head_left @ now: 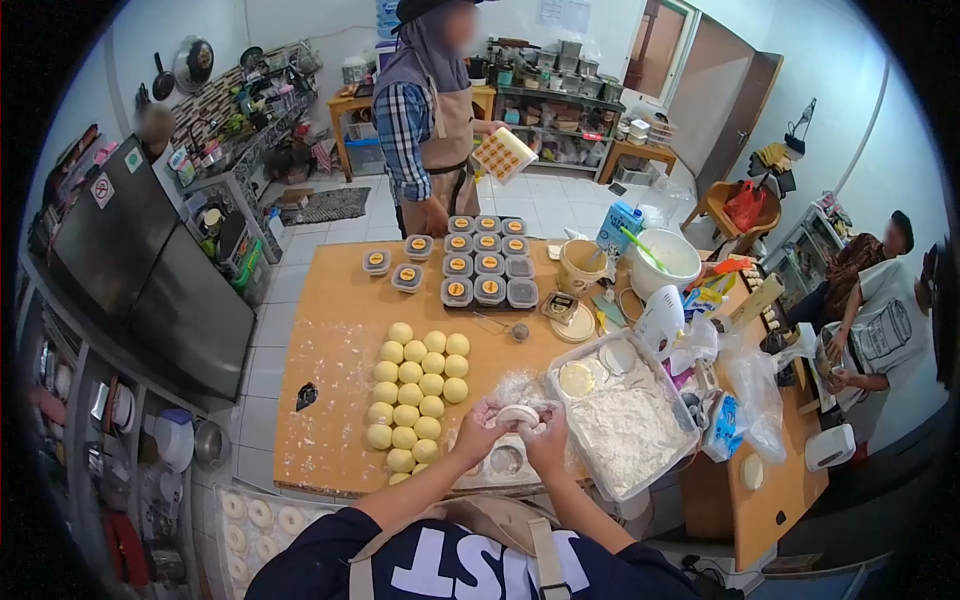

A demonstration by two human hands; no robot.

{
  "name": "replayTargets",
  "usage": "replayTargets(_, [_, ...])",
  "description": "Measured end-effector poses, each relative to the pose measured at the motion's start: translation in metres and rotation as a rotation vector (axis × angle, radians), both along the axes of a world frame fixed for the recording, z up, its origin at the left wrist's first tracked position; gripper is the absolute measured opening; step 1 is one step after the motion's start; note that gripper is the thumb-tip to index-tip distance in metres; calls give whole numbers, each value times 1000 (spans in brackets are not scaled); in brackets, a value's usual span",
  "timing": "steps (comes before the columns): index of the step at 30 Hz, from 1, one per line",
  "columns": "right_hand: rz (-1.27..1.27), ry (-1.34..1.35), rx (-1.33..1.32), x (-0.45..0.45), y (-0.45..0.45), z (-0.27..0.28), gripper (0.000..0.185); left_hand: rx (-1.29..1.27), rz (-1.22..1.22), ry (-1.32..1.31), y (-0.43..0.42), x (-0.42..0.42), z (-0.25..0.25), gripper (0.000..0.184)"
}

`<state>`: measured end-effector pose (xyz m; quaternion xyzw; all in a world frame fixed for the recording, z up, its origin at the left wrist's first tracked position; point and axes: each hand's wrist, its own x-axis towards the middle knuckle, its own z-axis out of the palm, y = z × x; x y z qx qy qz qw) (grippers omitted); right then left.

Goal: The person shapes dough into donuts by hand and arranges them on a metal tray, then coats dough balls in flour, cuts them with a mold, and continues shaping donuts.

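Flour-dusted table (tiled floor around it); both hands hold dough.

Both forearms extended, left hand and right hand close together, left of the flour tub, fingers curled inward, wrists converging.

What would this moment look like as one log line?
left hand: holds white piece; right hand: holds white piece; dough balls: left of hands; flour: right of hands
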<state>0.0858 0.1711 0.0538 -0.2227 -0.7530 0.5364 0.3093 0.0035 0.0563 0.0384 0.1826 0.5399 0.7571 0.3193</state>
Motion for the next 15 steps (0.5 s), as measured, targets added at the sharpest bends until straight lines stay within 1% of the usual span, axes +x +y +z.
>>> replayTargets(2, [-23, -26, -101, -2, 1, 2, 42, -39, 7, 107, 2, 0, -1, 41])
replayTargets(3, [-35, -39, -152, -2, 2, 2, 45, -30, 4, 115, 3, 1, -2, 41])
replayTargets(5, [75, -188, 62, 1, 9, 2, 49, -10, -2, 132, 3, 4, 0, 43])
replayTargets(6, [129, -262, 169, 3, 12, 2, 51, 17, -34, 100, 2, 6, 0, 42])
replayTargets(8, [96, -248, 225, 4, 16, 4, 58, 71, -99, 37, -2, 9, 3, 43])
replayTargets(9, [82, -241, 254, 4, 17, 5, 61, 58, -107, 90, -3, 9, -2, 45])
replayTargets(11, [47, -348, 347, 4, 21, -3, 68, 30, -122, 198, -5, 8, -9, 53])
replayTargets(12, [29, -401, 395, 3, 22, -6, 71, 34, -100, 213, -5, 9, -12, 51])
replayTargets(15, [151, -300, 450, 7, 11, 19, 76, 23, -53, 243, -4, 13, -6, 46])
